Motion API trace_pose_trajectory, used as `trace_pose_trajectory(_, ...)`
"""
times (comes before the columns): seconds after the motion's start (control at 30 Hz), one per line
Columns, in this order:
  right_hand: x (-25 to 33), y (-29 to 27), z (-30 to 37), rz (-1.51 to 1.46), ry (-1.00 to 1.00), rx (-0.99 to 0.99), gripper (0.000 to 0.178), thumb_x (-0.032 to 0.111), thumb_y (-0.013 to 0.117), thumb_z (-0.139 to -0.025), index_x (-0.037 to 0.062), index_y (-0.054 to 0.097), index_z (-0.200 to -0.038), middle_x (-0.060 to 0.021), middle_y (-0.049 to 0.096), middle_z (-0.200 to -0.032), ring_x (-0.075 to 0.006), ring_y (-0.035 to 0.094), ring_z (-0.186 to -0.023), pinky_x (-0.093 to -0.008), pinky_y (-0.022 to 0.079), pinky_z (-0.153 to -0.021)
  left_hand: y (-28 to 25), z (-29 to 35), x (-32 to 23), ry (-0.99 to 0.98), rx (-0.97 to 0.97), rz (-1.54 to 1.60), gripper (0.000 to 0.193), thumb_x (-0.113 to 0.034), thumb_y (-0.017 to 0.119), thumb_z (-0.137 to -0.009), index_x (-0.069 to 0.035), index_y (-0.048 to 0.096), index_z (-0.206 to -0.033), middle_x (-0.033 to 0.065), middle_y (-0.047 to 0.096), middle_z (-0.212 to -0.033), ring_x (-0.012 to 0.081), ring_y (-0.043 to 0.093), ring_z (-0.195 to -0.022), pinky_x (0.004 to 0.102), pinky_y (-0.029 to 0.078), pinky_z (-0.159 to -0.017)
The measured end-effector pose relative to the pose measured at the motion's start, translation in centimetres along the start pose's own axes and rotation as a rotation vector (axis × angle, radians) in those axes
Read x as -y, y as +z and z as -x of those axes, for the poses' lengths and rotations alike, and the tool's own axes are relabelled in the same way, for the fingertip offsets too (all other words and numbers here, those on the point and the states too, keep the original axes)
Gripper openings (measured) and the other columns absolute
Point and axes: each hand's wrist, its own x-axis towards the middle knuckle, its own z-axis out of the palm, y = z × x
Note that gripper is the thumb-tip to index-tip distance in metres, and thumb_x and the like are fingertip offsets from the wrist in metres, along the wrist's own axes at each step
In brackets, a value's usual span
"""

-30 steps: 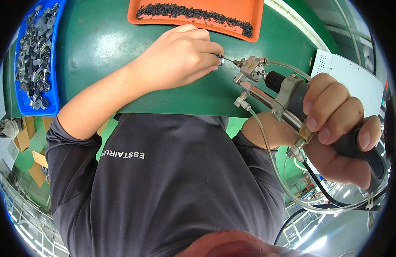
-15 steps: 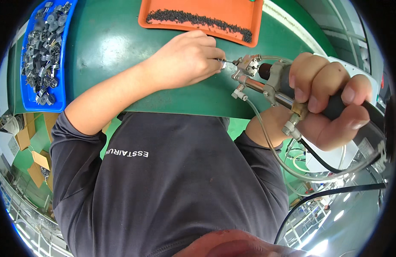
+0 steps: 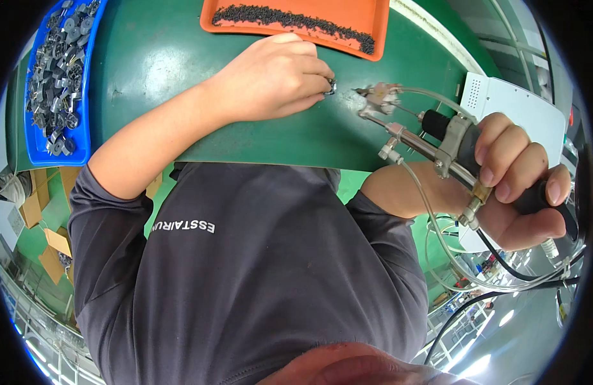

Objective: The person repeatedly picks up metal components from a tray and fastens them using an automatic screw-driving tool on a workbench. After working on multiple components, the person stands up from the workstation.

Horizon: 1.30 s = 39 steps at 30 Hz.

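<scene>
My left hand (image 3: 277, 78), over the green bench, has its fingers pinched on a small dark-and-metal part (image 3: 331, 86). Only the part's right edge shows past the fingertips. At the right, my right hand (image 3: 517, 170) wraps around the black body of a powered screwdriver (image 3: 460, 168) with metal tubes and hoses. Its metal nose block (image 3: 381, 97) points left toward the part, with a gap of bench between them. The nose is slightly blurred.
Behind my left hand lies an orange tray (image 3: 372, 14) with a band of small black screws (image 3: 296, 21). A blue bin (image 3: 58, 158) full of grey and black parts stands at the left. Clear hose (image 3: 431, 208) and black cable trail from the screwdriver. A white box (image 3: 514, 106) sits behind it.
My right hand has drawn the screwdriver back to the right and toward me, away from the part. The nose block now stands farther out from the tool's body. My left hand keeps its pinch.
</scene>
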Motion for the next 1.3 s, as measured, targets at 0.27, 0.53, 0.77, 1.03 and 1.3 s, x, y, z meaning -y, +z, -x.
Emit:
trace_pose_trajectory(0.27, -0.7, 0.9, -0.2, 0.183, -0.060, 0.007, 0.049, 0.063, 0.058, -0.099, 0.0181, 0.064, -0.117, 0.0036, 0.058, -0.077, -0.0128, 0.054, -0.070, -0.0323, 0.037, -0.071, 0.1, -0.1, -0.2, -0.017, -0.005, 0.019, 0.016, -0.013, 0.078, -0.080, -0.005, 0.076, -0.094, 0.0029, 0.074, -0.106, 0.0227, 0.066, -0.093, 0.0374, 0.053, -0.082)
trace_pose_trajectory(0.53, -1.6, 0.1, -1.0, -0.003, 0.024, 0.225, 0.048, 0.064, 0.060, -0.097, 0.0201, 0.058, -0.116, 0.0027, 0.058, -0.078, -0.0140, 0.056, -0.070, -0.0319, 0.040, -0.070, -0.1, -0.3, -0.1, -0.033, -0.006, 0.037, 0.016, -0.011, 0.079, -0.079, -0.003, 0.076, -0.094, 0.0038, 0.075, -0.107, 0.0240, 0.066, -0.092, 0.0385, 0.054, -0.081)
trace_pose_trajectory(0.77, -1.3, 2.5, -1.0, 0.133, 0.084, 0.153, 0.045, 0.063, 0.062, -0.097, 0.0208, 0.055, -0.112, 0.0019, 0.057, -0.077, -0.0144, 0.055, -0.069, -0.0325, 0.041, -0.069, 0.2, -0.1, -0.4, -0.024, -0.010, 0.035, 0.017, -0.011, 0.079, -0.079, -0.003, 0.076, -0.094, 0.0046, 0.076, -0.107, 0.0242, 0.066, -0.091, 0.0385, 0.055, -0.080)
trace_pose_trajectory(1.03, -1.3, 2.7, -1.9, 0.136, 0.128, 0.192, 0.045, 0.063, 0.062, -0.097, 0.0213, 0.054, -0.113, 0.0020, 0.057, -0.078, -0.0148, 0.055, -0.068, -0.0328, 0.041, -0.067, 0.2, -0.3, 0.0, -0.002, -0.020, 0.036, 0.018, -0.011, 0.080, -0.079, -0.001, 0.075, -0.094, 0.0056, 0.075, -0.107, 0.0245, 0.066, -0.089, 0.0384, 0.055, -0.079)
trace_pose_trajectory(1.3, -1.7, 3.3, -2.4, 0.128, 0.182, 0.055, 0.034, 0.048, 0.063, -0.100, 0.0167, 0.050, -0.102, 0.0014, 0.053, -0.071, -0.0150, 0.053, -0.061, -0.0333, 0.042, -0.061, 0.6, -1.0, -0.9, 0.015, -0.020, 0.007, 0.017, -0.009, 0.078, -0.078, -0.003, 0.073, -0.093, 0.0058, 0.073, -0.101, 0.0256, 0.065, -0.085, 0.0396, 0.053, -0.076)
